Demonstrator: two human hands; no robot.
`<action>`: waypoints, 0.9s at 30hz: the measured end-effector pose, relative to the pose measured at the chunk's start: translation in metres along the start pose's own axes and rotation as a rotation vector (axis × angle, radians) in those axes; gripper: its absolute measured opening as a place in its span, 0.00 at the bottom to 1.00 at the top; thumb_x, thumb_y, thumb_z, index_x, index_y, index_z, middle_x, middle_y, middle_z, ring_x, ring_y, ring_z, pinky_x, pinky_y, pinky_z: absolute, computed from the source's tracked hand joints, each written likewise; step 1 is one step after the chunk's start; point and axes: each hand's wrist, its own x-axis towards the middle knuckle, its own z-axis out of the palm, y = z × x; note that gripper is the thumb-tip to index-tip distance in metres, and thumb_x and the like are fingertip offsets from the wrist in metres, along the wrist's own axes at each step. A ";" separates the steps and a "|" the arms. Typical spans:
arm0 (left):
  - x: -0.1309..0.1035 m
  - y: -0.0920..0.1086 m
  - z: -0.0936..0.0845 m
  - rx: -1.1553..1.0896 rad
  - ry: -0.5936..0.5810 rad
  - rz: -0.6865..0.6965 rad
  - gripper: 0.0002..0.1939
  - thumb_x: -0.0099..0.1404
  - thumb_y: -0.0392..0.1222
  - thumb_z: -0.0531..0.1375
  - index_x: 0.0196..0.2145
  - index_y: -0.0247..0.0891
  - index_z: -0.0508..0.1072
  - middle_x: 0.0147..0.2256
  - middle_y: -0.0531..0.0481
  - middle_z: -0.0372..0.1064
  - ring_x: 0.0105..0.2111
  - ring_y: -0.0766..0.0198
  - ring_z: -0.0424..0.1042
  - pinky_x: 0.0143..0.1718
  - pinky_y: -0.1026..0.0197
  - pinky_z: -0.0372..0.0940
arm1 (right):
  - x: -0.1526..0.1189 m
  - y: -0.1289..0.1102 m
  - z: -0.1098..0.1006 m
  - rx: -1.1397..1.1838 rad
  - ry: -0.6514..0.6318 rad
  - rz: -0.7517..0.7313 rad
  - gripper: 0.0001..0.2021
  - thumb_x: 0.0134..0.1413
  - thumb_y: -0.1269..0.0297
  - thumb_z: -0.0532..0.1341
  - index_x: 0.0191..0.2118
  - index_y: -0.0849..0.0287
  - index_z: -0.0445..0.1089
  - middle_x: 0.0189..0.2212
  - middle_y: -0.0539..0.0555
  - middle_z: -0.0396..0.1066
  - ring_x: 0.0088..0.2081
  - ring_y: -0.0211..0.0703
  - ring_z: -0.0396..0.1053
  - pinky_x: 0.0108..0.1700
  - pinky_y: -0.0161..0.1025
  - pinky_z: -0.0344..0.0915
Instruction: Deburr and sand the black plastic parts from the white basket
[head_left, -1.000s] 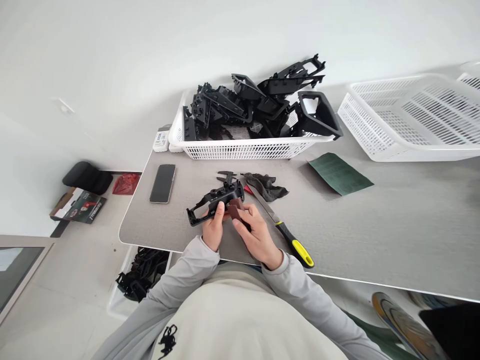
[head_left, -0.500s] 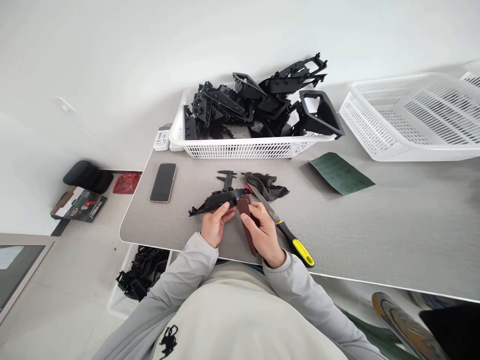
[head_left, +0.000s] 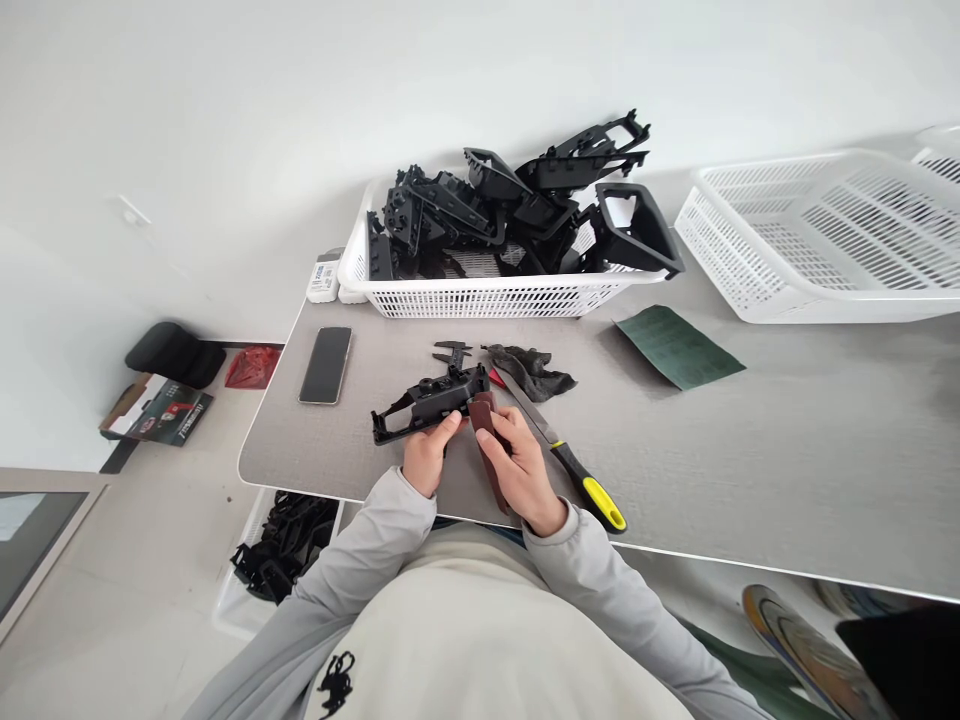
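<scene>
Over the table's near edge, my left hand (head_left: 426, 458) grips a black plastic frame part (head_left: 431, 402), thumb on its near side. My right hand (head_left: 523, 472) is closed on a folded strip of dark red-brown sandpaper (head_left: 491, 465), whose upper end meets the right end of the black part. Beyond the part lies a caliper (head_left: 453, 353). A dark crumpled cloth (head_left: 534, 372) is right of it. The file (head_left: 589, 487), with a black and yellow handle, lies just right of my right hand.
A white basket (head_left: 480, 298) heaped with black parts stands at the back, another white basket (head_left: 757, 290) to its right. Green sandpaper (head_left: 679, 347) lies before them. A phone (head_left: 326, 365) is at left; a crate of black parts (head_left: 285, 540) sits below the table.
The black part has tilted in my left hand, so its frame opening now shows more. My right hand and the sandpaper have shifted slightly left.
</scene>
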 end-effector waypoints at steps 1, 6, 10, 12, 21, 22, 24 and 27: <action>0.000 -0.001 -0.002 0.032 -0.015 0.018 0.17 0.49 0.52 0.69 0.33 0.37 0.80 0.36 0.46 0.79 0.45 0.48 0.76 0.53 0.45 0.67 | 0.000 0.000 0.000 -0.011 0.009 -0.008 0.14 0.62 0.62 0.54 0.47 0.53 0.74 0.40 0.55 0.66 0.43 0.46 0.66 0.46 0.45 0.66; -0.001 -0.003 -0.004 0.060 -0.049 0.061 0.17 0.52 0.52 0.67 0.35 0.38 0.80 0.37 0.46 0.79 0.46 0.49 0.75 0.55 0.46 0.66 | -0.002 -0.001 -0.001 -0.059 0.000 -0.027 0.13 0.62 0.63 0.54 0.47 0.53 0.74 0.39 0.56 0.65 0.42 0.46 0.66 0.45 0.45 0.66; 0.001 -0.002 -0.001 0.001 -0.015 0.055 0.18 0.50 0.52 0.68 0.35 0.38 0.80 0.38 0.46 0.79 0.48 0.49 0.74 0.55 0.45 0.66 | -0.003 -0.002 -0.001 -0.057 -0.006 -0.033 0.13 0.61 0.64 0.55 0.47 0.52 0.74 0.39 0.55 0.66 0.42 0.46 0.66 0.45 0.45 0.67; 0.001 -0.002 0.000 -0.007 -0.028 0.042 0.17 0.50 0.51 0.69 0.35 0.38 0.80 0.37 0.46 0.79 0.49 0.49 0.74 0.55 0.46 0.65 | -0.003 -0.003 -0.001 -0.064 0.031 -0.043 0.14 0.61 0.64 0.55 0.48 0.53 0.73 0.39 0.56 0.65 0.42 0.46 0.66 0.45 0.45 0.67; 0.001 -0.001 0.001 -0.087 -0.058 0.011 0.17 0.49 0.51 0.69 0.33 0.38 0.80 0.37 0.47 0.79 0.48 0.50 0.74 0.53 0.46 0.67 | -0.001 -0.004 -0.004 -0.117 0.012 -0.035 0.13 0.59 0.64 0.55 0.46 0.53 0.74 0.39 0.56 0.66 0.41 0.47 0.67 0.44 0.45 0.67; 0.001 -0.001 0.001 -0.084 -0.064 0.012 0.17 0.49 0.51 0.69 0.34 0.38 0.80 0.37 0.47 0.79 0.48 0.50 0.74 0.53 0.46 0.67 | -0.001 -0.004 -0.004 -0.123 0.027 -0.038 0.13 0.59 0.64 0.55 0.47 0.53 0.74 0.39 0.56 0.66 0.42 0.47 0.67 0.44 0.45 0.67; 0.002 -0.002 0.001 -0.076 -0.074 0.018 0.17 0.49 0.51 0.69 0.34 0.38 0.80 0.38 0.47 0.79 0.47 0.50 0.74 0.53 0.46 0.67 | -0.001 -0.004 -0.003 -0.135 0.030 -0.047 0.14 0.59 0.64 0.55 0.47 0.54 0.74 0.40 0.56 0.66 0.43 0.47 0.67 0.44 0.46 0.67; 0.002 -0.002 0.000 -0.062 -0.041 0.037 0.18 0.49 0.52 0.69 0.35 0.37 0.80 0.38 0.46 0.79 0.48 0.51 0.74 0.54 0.46 0.66 | -0.001 -0.005 -0.002 -0.153 -0.002 -0.050 0.13 0.59 0.65 0.55 0.46 0.54 0.74 0.39 0.56 0.66 0.40 0.47 0.67 0.43 0.46 0.68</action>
